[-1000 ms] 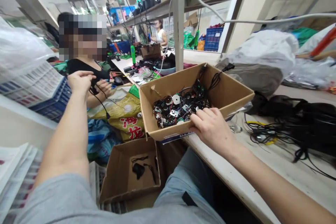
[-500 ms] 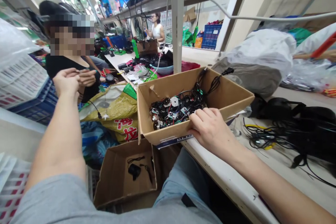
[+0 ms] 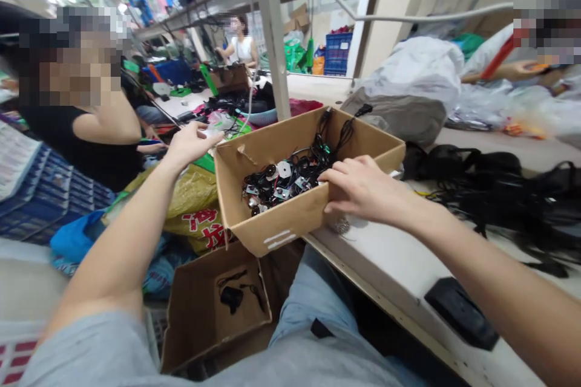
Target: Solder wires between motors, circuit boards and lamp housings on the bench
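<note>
A cardboard box [image 3: 272, 227] sits tilted at the table edge, with a tangle of black wires and small electronic parts [image 3: 281, 181] inside. My right hand [image 3: 356, 187] grips the box's near rim toward its right side, fingers over the inside and thumb outside. At the box's far left corner, my left hand [image 3: 193, 142] is spread with its fingers apart and nothing visible in it.
Below is another cardboard box [image 3: 200, 314] holding a black device with a cable. A yellow sack [image 3: 195, 193] and blue crates [image 3: 49, 187] stand left, near a person in black. Black items [image 3: 499, 187] lie along the table [image 3: 385, 266] at right. A metal post [image 3: 271, 36] rises behind.
My left hand has come away from the other person's hand and moved right to the box corner, opening. The other person's arm is now raised to the face. The view has shifted.
</note>
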Available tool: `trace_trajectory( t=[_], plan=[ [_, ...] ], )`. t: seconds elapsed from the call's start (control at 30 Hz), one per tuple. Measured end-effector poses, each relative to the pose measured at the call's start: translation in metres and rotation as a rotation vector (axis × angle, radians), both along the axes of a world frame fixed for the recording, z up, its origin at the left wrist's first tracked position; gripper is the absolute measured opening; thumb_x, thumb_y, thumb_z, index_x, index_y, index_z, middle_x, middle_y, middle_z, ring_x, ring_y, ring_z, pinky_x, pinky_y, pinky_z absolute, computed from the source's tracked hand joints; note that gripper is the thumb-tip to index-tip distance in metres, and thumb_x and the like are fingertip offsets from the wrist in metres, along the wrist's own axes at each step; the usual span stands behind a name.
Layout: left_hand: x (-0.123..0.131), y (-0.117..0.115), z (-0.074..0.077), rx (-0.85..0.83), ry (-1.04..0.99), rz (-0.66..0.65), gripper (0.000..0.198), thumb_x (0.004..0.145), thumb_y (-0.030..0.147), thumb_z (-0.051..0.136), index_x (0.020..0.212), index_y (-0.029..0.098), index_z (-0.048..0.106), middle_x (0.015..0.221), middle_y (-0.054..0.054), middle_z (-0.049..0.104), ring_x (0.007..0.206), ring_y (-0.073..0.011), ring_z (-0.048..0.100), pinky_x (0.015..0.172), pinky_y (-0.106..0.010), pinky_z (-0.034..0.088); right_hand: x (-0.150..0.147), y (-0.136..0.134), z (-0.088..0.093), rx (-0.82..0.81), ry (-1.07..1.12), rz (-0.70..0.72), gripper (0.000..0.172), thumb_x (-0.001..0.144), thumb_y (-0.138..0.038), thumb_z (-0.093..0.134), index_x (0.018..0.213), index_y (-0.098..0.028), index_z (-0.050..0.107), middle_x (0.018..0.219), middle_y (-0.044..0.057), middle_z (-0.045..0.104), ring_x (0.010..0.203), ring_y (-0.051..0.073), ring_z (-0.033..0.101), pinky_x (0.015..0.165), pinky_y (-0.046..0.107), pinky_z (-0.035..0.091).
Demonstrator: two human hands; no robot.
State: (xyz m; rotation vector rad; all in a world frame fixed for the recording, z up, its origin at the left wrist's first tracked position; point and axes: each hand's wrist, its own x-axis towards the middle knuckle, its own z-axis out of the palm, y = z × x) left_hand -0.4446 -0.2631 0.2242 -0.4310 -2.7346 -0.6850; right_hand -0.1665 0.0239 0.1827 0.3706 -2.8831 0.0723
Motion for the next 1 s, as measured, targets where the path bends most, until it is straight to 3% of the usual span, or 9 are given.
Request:
trace_trajectory(
  t=[0.1, 0.17, 0.3, 0.47, 0.53, 0.63, 0.83, 1.0],
  plan=[
    [-0.008, 0.035, -0.001, -0.336, -0.061, -0.228, 0.051, 0.076, 0.052, 0.074, 0.117, 0.021, 0.072, 0.115, -0.006, 0.075, 0.105, -0.0285, 0.069, 0.094, -0.033, 0.051, -0.012, 0.009, 0.012, -0.044, -0.104, 0.017, 0.023, 0.089, -0.035, 0.075, 0.085, -0.017, 0.062, 0.090, 0.004, 0.065, 0.091, 0.022, 0.058, 0.079, 0.034, 0.024],
    [-0.016, 0.060, 0.000, -0.481, -0.113, -0.299, 0.043, 0.076, 0.052, 0.074, 0.107, 0.023, 0.074, 0.109, -0.003, 0.077, 0.101, -0.0278, 0.069, 0.086, -0.029, 0.051, -0.022, 0.011, 0.020, -0.092, -0.092, 0.029, 0.024, 0.088, -0.034, 0.076, 0.083, -0.016, 0.061, 0.088, 0.004, 0.064, 0.092, 0.022, 0.057, 0.080, 0.034, 0.023],
    [-0.027, 0.090, 0.006, -0.612, -0.131, -0.258, 0.029, 0.081, 0.051, 0.067, 0.083, 0.022, 0.072, 0.079, 0.000, 0.074, 0.082, -0.0235, 0.066, 0.073, -0.028, 0.046, -0.043, 0.009, 0.038, -0.118, -0.039, 0.057, 0.026, 0.085, -0.033, 0.078, 0.083, -0.015, 0.060, 0.088, 0.003, 0.064, 0.091, 0.021, 0.056, 0.082, 0.035, 0.022],
    [-0.029, 0.080, 0.018, -0.593, -0.064, -0.150, 0.031, 0.079, 0.053, 0.062, 0.074, 0.023, 0.068, 0.071, 0.000, 0.068, 0.078, -0.0234, 0.062, 0.067, -0.029, 0.041, -0.062, 0.023, 0.056, -0.044, 0.022, 0.131, 0.026, 0.088, -0.036, 0.076, 0.088, -0.015, 0.061, 0.090, 0.002, 0.064, 0.092, 0.021, 0.055, 0.088, 0.038, 0.025],
    [-0.024, 0.072, 0.020, -0.542, -0.023, -0.068, 0.032, 0.079, 0.055, 0.058, 0.079, 0.025, 0.070, 0.072, 0.000, 0.069, 0.078, -0.0237, 0.061, 0.065, -0.029, 0.040, -0.067, 0.038, 0.053, -0.010, 0.094, 0.143, 0.024, 0.092, -0.038, 0.072, 0.094, -0.015, 0.062, 0.091, 0.001, 0.062, 0.095, 0.022, 0.054, 0.091, 0.040, 0.026],
    [-0.008, 0.071, 0.022, -0.512, 0.072, 0.001, 0.039, 0.078, 0.058, 0.053, 0.085, 0.026, 0.073, 0.077, -0.002, 0.072, 0.080, -0.0264, 0.062, 0.065, -0.030, 0.039, -0.069, 0.065, 0.034, 0.103, 0.120, 0.108, 0.018, 0.095, -0.034, 0.067, 0.093, -0.017, 0.064, 0.089, 0.000, 0.061, 0.093, 0.021, 0.053, 0.090, 0.041, 0.026],
    [0.027, 0.093, 0.038, -0.553, 0.257, 0.027, 0.044, 0.079, 0.056, 0.051, 0.092, 0.024, 0.079, 0.081, -0.007, 0.076, 0.082, -0.0296, 0.063, 0.064, -0.033, 0.039, -0.056, 0.089, -0.011, 0.310, 0.171, 0.009, 0.019, 0.102, -0.026, 0.054, 0.088, -0.019, 0.064, 0.088, 0.004, 0.066, 0.088, 0.020, 0.050, 0.079, 0.037, 0.023],
    [0.047, 0.105, 0.058, -0.515, 0.361, 0.025, 0.048, 0.082, 0.057, 0.051, 0.097, 0.021, 0.079, 0.089, -0.009, 0.077, 0.086, -0.0295, 0.064, 0.069, -0.035, 0.042, -0.028, 0.098, -0.005, 0.346, 0.286, 0.028, 0.025, 0.104, -0.021, 0.046, 0.086, -0.020, 0.063, 0.085, 0.003, 0.065, 0.084, 0.019, 0.048, 0.078, 0.037, 0.024]
  ],
)
